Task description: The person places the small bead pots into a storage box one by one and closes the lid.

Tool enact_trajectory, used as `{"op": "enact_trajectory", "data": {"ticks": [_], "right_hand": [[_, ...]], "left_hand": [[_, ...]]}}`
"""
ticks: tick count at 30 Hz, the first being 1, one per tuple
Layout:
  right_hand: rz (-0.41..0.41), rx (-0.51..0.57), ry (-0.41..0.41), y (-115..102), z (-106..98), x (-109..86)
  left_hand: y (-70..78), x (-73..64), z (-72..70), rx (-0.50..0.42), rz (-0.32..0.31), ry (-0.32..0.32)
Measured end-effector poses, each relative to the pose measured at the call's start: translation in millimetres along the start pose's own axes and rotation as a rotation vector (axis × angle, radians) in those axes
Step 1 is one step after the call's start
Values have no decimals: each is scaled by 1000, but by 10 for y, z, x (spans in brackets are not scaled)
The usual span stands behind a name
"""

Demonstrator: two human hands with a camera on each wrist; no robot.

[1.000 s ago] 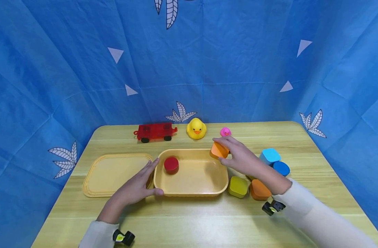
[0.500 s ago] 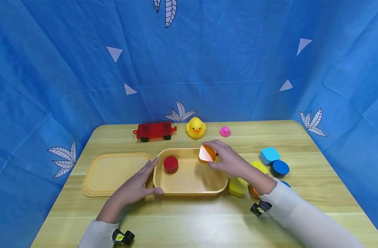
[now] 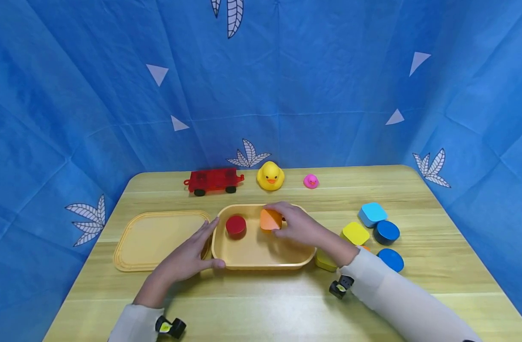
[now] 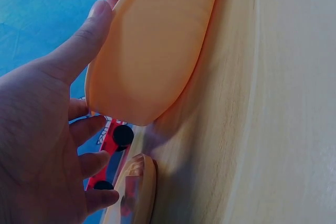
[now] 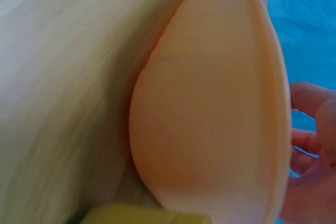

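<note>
A tan plastic box (image 3: 256, 253) stands upright on the table, a red round block (image 3: 236, 227) inside it at the left. My left hand (image 3: 187, 260) rests on the box's left end, thumb and fingers spread along the rim; in the left wrist view the thumb touches the rim of the box (image 4: 152, 51). Inside the box, right of the red block, my right hand (image 3: 301, 226) pinches an orange block (image 3: 270, 220) between thumb and fingers. The right wrist view shows the box wall (image 5: 210, 98) hiding that block, with part of the right hand (image 5: 317, 182) behind it.
Left of the box lies a tan lid (image 3: 154, 240). Behind are a red toy wagon (image 3: 215, 181), a yellow duck (image 3: 270, 176) and a pink duck (image 3: 311, 181). At right sit several blocks, including light blue (image 3: 372, 214), dark blue (image 3: 387, 232) and yellow (image 3: 355, 233).
My right hand has carried the orange block leftward from the box's far right corner to its interior, uncovering blocks at the right. The left hand stays at the box's left end.
</note>
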State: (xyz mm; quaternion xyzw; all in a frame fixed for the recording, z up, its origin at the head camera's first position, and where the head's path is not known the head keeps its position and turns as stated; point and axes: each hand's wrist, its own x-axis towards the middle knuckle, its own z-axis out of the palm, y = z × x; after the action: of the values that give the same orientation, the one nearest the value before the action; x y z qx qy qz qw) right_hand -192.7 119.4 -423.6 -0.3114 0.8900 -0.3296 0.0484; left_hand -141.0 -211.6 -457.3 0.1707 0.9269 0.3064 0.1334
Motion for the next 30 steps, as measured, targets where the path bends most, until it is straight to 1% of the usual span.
{"op": "enact_trajectory", "data": {"ticks": [4, 10, 12, 18, 23, 30], "right_hand": [[-4, -37, -29, -16, 65, 60], [34, -29, -76, -14, 140, 155], [37, -27, -91, -10, 162, 184], [26, -31, -136, -12, 214, 245], [44, -36, -148, -31, 234, 268], [66, -39, -155, -36, 254, 276]], "left_hand": [[10, -5, -6, -5, -18, -8], [18, -1, -9, -8, -20, -9], [17, 4, -8, -9, -26, -10], [10, 2, -8, -2, -18, -8], [4, -4, -6, -1, -11, -3], [8, -7, -3, -5, -18, -6]]}}
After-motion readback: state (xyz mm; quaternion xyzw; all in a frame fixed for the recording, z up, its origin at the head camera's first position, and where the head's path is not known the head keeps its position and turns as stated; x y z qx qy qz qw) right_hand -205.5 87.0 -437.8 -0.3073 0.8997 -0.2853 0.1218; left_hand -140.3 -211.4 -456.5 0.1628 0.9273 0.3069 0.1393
